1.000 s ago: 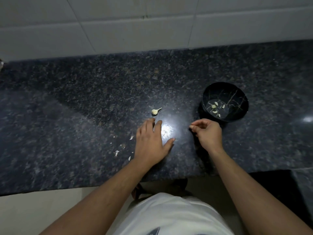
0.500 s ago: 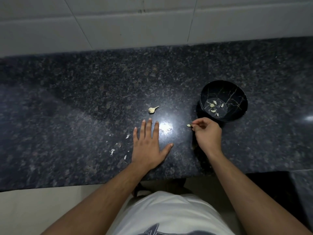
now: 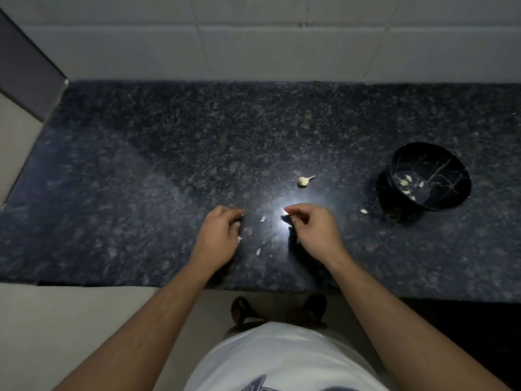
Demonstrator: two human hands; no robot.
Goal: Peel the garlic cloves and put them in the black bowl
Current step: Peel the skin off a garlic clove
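Note:
The black bowl (image 3: 446, 167) with gold veins stands at the right of the counter and holds several peeled cloves (image 3: 406, 182). One loose clove (image 3: 363, 211) lies on the counter just left of the bowl. A garlic remnant with a stem (image 3: 305, 181) lies in the middle. My right hand (image 3: 313, 227) is below it with its fingertips pinched on a small white piece beside the glare spot. My left hand (image 3: 218, 238) rests on the counter with curled fingers. Peel scraps (image 3: 262, 219) lie between my two hands.
The dark granite counter (image 3: 169, 165) runs from a white tiled wall (image 3: 253, 46) at the back to its front edge near my body. A dark panel (image 3: 25, 71) borders its left end. Floor and my feet show below the edge.
My right hand has moved left, away from the bowl, leaving a clove on the counter. My left hand has curled from flat. The view has shifted left.

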